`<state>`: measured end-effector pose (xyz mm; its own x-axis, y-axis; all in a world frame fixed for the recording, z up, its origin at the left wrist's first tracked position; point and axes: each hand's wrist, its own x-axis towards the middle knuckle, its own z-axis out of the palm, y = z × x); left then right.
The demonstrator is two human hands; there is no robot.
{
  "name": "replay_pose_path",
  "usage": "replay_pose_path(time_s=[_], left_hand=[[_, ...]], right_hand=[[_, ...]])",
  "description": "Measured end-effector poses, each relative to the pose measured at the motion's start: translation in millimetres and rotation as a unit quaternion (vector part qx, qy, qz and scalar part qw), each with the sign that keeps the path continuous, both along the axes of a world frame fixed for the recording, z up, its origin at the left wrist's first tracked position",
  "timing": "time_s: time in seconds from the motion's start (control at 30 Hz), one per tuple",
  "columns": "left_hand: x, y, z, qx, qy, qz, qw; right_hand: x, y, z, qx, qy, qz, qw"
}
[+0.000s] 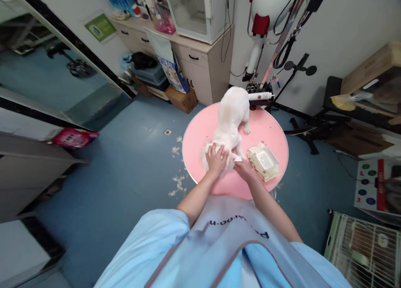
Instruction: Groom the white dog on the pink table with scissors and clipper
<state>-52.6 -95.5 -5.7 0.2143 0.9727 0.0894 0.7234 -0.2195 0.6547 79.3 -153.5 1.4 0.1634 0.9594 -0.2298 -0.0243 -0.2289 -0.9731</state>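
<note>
Head view: white dog is standing on pink tabletop; left hand is lying spread on its fur, right hand is pinching apparent wipe. Probably wiping; next stroke is needing dog steady.

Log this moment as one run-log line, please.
left hand: on head of white dog | right hand: holding apparent white wipe beside head | white dog: on round pink table | wipes pack: on table, near right hand

Looks like a pet grooming shop: white dog up on rnd pink surface, fur clumps on flr off its L edge, wire cage well off R edge.
</note>
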Motion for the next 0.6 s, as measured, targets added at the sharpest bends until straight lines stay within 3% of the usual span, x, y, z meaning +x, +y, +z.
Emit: replay_pose_path(time_s=[0.13,0.27,0.4,0.5,0.6], left_hand=[[-11.5,16.8,-23.2,0.036,-0.009,-0.002,0.999],[-21.3,27.4,-25.9,0.028,-0.004,-0.024,0.999],[-28.0,33.5,-25.9,0.017,0.003,-0.068,0.998],[-33.7,36.6,-28.0,0.015,0.007,-0.092,0.996],[-37.9,38.9,-28.1,0.012,0.007,-0.114,0.993]], right_hand=[[21.4,-19.3,5.3,-0.024,0.189,-0.024,0.981],[30.1,-36.1,-8.0,-0.078,0.237,-0.055,0.967],[25.0,-46.3,-18.4,-0.078,0.179,-0.025,0.98],[17.0,-41.3,-11.4,-0.029,0.035,-0.036,0.998],[1.4,-22.3,0.7,0.021,-0.103,-0.059,0.993]])
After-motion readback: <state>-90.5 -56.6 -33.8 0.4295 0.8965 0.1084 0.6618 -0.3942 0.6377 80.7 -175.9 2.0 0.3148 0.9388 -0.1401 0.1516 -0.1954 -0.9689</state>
